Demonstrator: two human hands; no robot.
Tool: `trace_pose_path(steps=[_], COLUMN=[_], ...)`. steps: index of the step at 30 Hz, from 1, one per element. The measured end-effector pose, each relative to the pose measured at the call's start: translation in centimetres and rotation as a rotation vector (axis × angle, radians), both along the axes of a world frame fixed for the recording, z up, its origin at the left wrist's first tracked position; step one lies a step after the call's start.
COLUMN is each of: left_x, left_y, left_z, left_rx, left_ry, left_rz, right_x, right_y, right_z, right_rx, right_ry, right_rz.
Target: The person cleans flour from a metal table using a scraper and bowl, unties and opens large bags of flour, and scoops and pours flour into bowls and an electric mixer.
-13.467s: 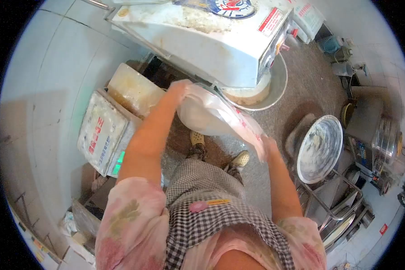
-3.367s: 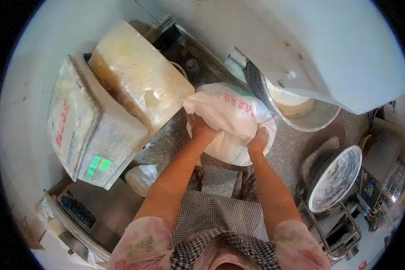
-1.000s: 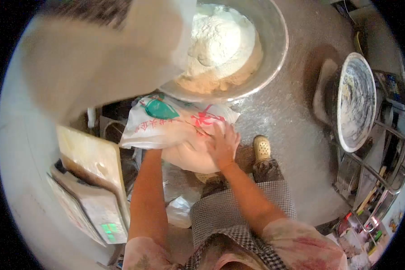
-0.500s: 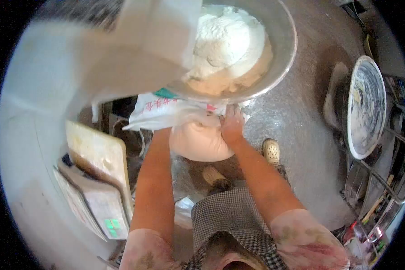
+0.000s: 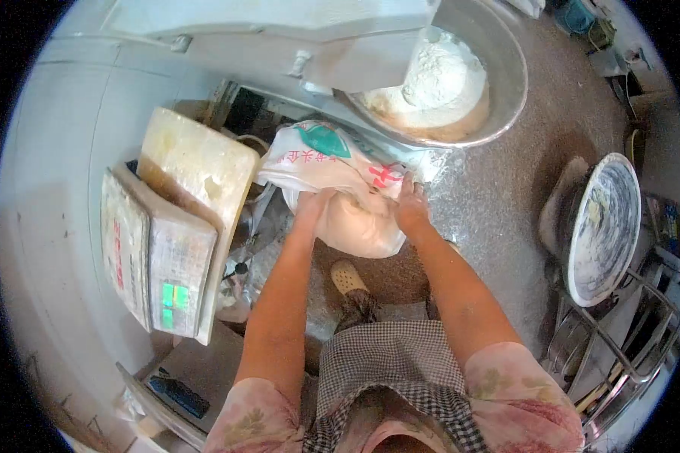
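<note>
A white sack [image 5: 361,226] with red lettering and a green mark sags below the bowl, its lower part bulging and peach-tinted. My left hand [image 5: 316,208] grips the sack's left side, the fingers partly tucked into its folds. On the opposite side my right hand [image 5: 410,208] is closed around the sack's upper edge near a large red character. Just beyond the sack stands a big metal bowl [image 5: 512,102], holding a heap of white flour [image 5: 438,83] over a tan layer. A grey machine housing [image 5: 370,57] covers the bowl's left part.
At left stands a scale [image 5: 177,264] with green display labels, beside a stained pale board [image 5: 196,162]. A flour-smeared round basin [image 5: 604,226] leans at right above a metal rack [image 5: 619,355]. My shoe [image 5: 347,277] is on the floor below the sack.
The view has swung left, showing more of the machine and scale. The sack now sits left of the bowl, its print turned into view. My left hand, hidden before, shows on it.
</note>
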State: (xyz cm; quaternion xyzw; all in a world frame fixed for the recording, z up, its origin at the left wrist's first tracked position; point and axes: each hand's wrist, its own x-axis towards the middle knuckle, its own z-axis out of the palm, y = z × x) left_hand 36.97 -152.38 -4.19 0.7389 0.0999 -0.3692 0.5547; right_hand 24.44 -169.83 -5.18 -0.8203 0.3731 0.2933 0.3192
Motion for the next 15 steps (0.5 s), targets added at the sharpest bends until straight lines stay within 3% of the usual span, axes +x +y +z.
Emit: trace_pose_path(steps=[1,4,7,10,13,15], left_x=[0.0,-0.3,-0.4,-0.3,-1.0,-1.7], left_y=[0.9,2.7,3.0,3.2,4.1,4.2], left_z=[-0.3,0.5,1.3,2.0,1.2,2.6], left_rx=[0.052,-0.107,-0.289,-0.305,-0.118,-0.031], left_ry=[0.028,0.212,0.104,0.057,-0.139,-0.148], left_rz=[-0.008,0.085,0.075,0.097,0.028,0.050], right_x=[-0.4,-0.9,-0.2,0.2,0.6,0.9], right_y=[0.8,2.4,4.7,7.7,8.0,7.9], right_z=[-0.4,-0.6,2.4,1.9,1.1,1.7], right_rx=[-0.060,-0.202,-0.036,-0.081,-0.067,0.013], right_ry=[0.001,-0.330,-0.706,-0.777,-0.649,-0.630], right_rz=[0.047,0.089,0.135,0.128,0.178,0.030])
